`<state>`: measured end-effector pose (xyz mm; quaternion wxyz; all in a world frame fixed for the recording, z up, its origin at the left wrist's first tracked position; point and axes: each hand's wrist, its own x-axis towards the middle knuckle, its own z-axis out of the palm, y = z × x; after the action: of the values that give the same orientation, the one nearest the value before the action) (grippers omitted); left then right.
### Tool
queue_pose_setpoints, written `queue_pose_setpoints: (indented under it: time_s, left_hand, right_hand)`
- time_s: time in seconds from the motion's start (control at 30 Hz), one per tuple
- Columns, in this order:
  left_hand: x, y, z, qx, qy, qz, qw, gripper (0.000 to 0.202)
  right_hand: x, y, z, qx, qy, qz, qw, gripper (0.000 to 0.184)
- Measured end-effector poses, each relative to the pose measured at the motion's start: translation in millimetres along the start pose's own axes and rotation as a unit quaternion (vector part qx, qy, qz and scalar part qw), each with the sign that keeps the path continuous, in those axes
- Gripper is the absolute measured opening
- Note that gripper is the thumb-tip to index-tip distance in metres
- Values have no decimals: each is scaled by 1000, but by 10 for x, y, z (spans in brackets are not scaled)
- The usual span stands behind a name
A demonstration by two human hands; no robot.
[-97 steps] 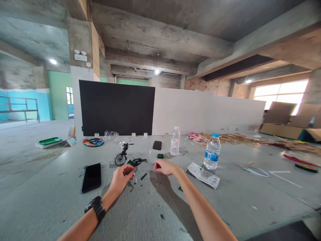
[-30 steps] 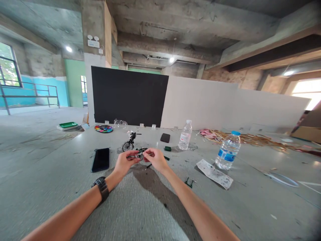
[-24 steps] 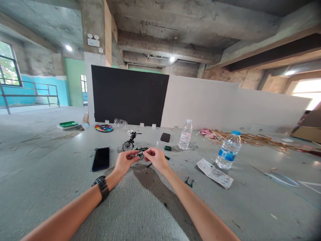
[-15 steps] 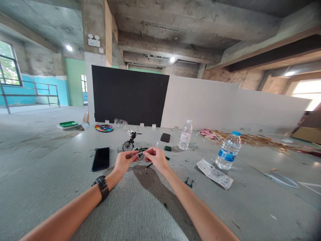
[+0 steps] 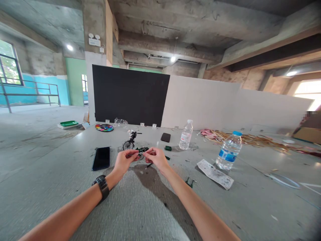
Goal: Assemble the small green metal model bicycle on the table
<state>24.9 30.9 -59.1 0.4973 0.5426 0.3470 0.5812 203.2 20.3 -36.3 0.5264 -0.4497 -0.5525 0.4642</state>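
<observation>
My left hand [image 5: 124, 159] and my right hand [image 5: 155, 158] are closed in pinches that nearly meet over the table. Between their fingertips is a small dark green and silver model part [image 5: 140, 152], partly hidden by the fingers; its exact kind is too small to tell. Just behind my left hand stands a black model front section with a spoked wheel [image 5: 128, 145], like that of a toy bicycle. A thin dark rod [image 5: 149, 165] lies under my right hand. Small green pieces [image 5: 168, 148] lie beyond my right hand, and a forked green piece [image 5: 190, 182] is beside my right forearm.
A large phone [image 5: 101, 158] lies left of my hands, a smaller dark phone [image 5: 166, 137] behind them. Two water bottles, one clear-capped [image 5: 186, 135] and one blue-capped [image 5: 229, 151], stand at right near a printed sheet [image 5: 215, 174]. A paint palette [image 5: 104, 128] sits at back left.
Both hands stay in nearly the same place, still pinching around the model part. The whole view has shifted very slightly.
</observation>
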Motion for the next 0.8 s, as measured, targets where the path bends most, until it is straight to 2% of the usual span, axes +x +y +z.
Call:
queue_pose_setpoints:
  time_s: [0.33, 0.8]
  left_hand:
    - [-16, 64, 1, 26, 16, 4, 1000, 32]
    - [-5, 79, -4, 4, 6, 18, 1000, 28]
  right_hand:
    - [14, 30, 28, -12, -18, -3, 1000, 41]
    - [37, -1, 37, -83, -15, -95, 992, 36]
